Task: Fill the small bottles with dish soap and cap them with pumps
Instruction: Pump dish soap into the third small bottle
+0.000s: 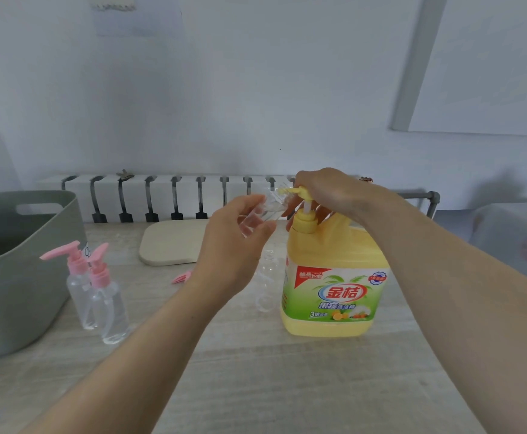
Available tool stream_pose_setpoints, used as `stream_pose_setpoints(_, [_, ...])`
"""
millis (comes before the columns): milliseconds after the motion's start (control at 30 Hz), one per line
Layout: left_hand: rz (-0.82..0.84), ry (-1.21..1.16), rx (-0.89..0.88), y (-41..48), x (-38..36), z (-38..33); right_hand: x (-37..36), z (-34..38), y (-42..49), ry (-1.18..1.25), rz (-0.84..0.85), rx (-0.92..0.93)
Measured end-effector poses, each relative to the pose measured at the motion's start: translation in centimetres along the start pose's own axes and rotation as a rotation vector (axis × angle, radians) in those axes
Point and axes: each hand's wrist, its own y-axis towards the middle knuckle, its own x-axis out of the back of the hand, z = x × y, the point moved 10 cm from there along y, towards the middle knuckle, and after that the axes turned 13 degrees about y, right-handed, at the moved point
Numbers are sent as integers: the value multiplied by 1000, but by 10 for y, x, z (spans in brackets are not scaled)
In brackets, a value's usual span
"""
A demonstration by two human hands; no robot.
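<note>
The left hand (pixel 234 242) grips a small clear bottle (pixel 260 214), tilted in the air with its mouth at the nozzle of the yellow pump head (pixel 293 192), over which the right hand (pixel 328 189) curls. The dish soap jug (pixel 334 277) stands on the desk (pixel 256 371) with an uncapped bottle (pixel 267 277) just beside it. Two pink-pumped bottles (pixel 99 302) stand by the grey basket (pixel 5 277).

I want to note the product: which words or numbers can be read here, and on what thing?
All on the label of the yellow soap jug:
"金桔", large red.
"果蔬洗洁精", below it.
"新品上市", red banner.
"3倍", bottom left.
The blue badge and smaller print: too blurred.
</note>
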Motion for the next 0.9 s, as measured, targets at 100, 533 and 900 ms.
stream_pose_setpoints(100, [3,4,4,0,0,1,-1,-1,1,-28,-1,-19])
stream_pose_setpoints(533, [5,18,16,-2,0,1,-7,-4,1,137,65,-50])
stream_pose_setpoints(900, [-12,0,4,-1,2,-2,-3,-3,-3,141,30,-70])
